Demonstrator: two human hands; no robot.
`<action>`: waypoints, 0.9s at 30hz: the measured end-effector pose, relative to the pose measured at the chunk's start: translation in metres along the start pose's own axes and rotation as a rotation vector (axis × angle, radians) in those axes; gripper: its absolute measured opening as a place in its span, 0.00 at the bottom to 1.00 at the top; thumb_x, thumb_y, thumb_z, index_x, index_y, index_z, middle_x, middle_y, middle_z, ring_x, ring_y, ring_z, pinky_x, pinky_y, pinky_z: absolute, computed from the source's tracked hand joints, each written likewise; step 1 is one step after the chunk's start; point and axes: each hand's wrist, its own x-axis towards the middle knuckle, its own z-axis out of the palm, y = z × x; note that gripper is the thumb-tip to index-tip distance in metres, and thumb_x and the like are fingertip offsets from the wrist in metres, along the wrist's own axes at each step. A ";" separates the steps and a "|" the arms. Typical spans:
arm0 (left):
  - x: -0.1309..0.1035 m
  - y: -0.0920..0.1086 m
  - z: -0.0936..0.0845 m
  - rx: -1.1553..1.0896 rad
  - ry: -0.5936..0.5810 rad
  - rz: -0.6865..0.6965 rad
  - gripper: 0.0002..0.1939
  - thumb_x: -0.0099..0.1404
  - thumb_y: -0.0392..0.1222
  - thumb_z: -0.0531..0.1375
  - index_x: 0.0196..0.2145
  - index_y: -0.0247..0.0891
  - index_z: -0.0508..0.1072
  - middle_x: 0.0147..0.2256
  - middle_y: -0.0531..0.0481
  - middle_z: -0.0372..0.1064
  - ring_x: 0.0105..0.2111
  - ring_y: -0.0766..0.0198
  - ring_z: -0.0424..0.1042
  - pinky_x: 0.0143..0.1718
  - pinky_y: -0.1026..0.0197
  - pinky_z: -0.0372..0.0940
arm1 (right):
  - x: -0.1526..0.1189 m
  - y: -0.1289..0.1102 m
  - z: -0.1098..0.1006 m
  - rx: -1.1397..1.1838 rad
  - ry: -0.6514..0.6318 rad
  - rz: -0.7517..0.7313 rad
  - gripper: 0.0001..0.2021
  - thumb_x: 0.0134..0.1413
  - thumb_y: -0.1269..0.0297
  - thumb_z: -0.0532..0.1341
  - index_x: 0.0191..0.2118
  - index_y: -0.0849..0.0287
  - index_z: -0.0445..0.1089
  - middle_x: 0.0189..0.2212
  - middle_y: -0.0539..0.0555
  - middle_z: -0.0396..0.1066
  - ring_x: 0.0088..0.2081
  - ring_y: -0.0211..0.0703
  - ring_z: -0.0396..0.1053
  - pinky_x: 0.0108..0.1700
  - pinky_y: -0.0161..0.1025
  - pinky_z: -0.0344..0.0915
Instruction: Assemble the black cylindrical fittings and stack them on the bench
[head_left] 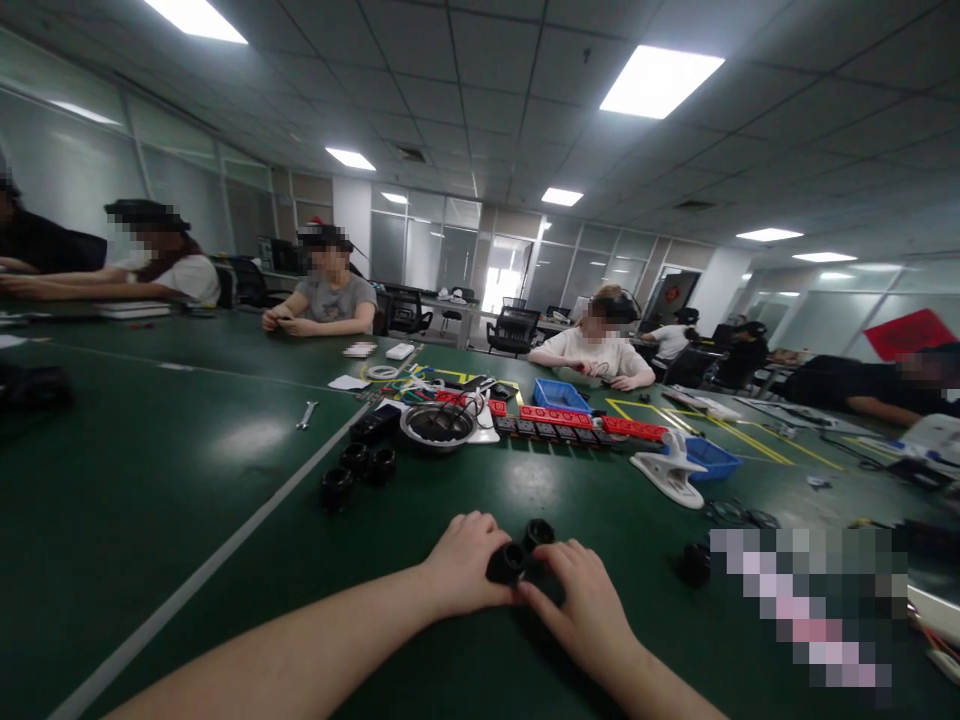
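My left hand (466, 565) is closed around a small black hollow cylindrical part (508, 564) above the green table, its open end facing up. From the other side, my right hand (589, 600) has its curved fingers and thumb at the same part's right edge. A second black cylindrical part (538, 534) is just behind, close to my right fingertips; whether they touch it I cannot tell. Several similar black parts stand together farther left, one of them a black cylinder (337, 488) at the front.
Beyond my hands lie a round metal-rimmed dish (438, 428), red strips (556, 416), a white clip-shaped stand (673, 470) and blue trays (562, 395). A wrench (306, 415) lies left on the green table (225, 510). Several people sit around; a blurred patch covers the right.
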 end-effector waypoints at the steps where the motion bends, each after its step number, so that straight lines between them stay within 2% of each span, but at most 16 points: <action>1: -0.001 0.002 -0.001 0.018 -0.004 0.020 0.24 0.48 0.61 0.59 0.35 0.41 0.70 0.35 0.49 0.63 0.37 0.55 0.62 0.39 0.57 0.57 | 0.001 -0.003 0.000 -0.027 -0.021 0.012 0.12 0.45 0.58 0.60 0.36 0.59 0.68 0.32 0.55 0.69 0.37 0.49 0.64 0.39 0.43 0.57; 7: -0.006 0.013 -0.006 0.113 -0.024 0.116 0.17 0.47 0.51 0.62 0.33 0.38 0.71 0.32 0.47 0.65 0.35 0.54 0.63 0.39 0.55 0.56 | 0.002 -0.014 0.002 -0.007 -0.148 0.138 0.11 0.43 0.57 0.60 0.32 0.58 0.69 0.29 0.53 0.69 0.32 0.43 0.65 0.32 0.35 0.56; 11: -0.008 0.012 -0.006 0.073 -0.048 0.134 0.25 0.48 0.59 0.61 0.39 0.40 0.69 0.35 0.48 0.65 0.36 0.55 0.63 0.37 0.57 0.59 | -0.012 -0.008 -0.010 -0.035 -0.205 0.184 0.10 0.43 0.56 0.59 0.28 0.59 0.68 0.27 0.53 0.69 0.30 0.42 0.65 0.30 0.34 0.54; 15: -0.008 0.009 -0.006 -0.004 -0.092 0.119 0.33 0.46 0.64 0.60 0.46 0.43 0.66 0.39 0.48 0.64 0.40 0.53 0.62 0.41 0.56 0.58 | -0.038 0.008 -0.029 -0.045 -0.211 0.250 0.11 0.45 0.56 0.57 0.31 0.58 0.69 0.29 0.53 0.69 0.31 0.43 0.65 0.31 0.34 0.55; 20: -0.008 0.009 -0.009 -0.068 -0.162 0.074 0.33 0.48 0.63 0.59 0.49 0.45 0.64 0.41 0.48 0.62 0.42 0.53 0.61 0.43 0.55 0.57 | -0.062 0.020 -0.039 -0.023 -0.200 0.333 0.12 0.46 0.55 0.56 0.32 0.57 0.68 0.28 0.53 0.70 0.31 0.43 0.66 0.30 0.35 0.56; 27: -0.010 0.012 -0.011 -0.085 -0.155 0.053 0.32 0.49 0.62 0.59 0.49 0.45 0.64 0.41 0.48 0.62 0.42 0.53 0.62 0.42 0.55 0.58 | -0.066 0.019 -0.036 -0.036 -0.152 0.294 0.10 0.46 0.57 0.57 0.30 0.57 0.67 0.27 0.53 0.70 0.29 0.44 0.66 0.29 0.35 0.56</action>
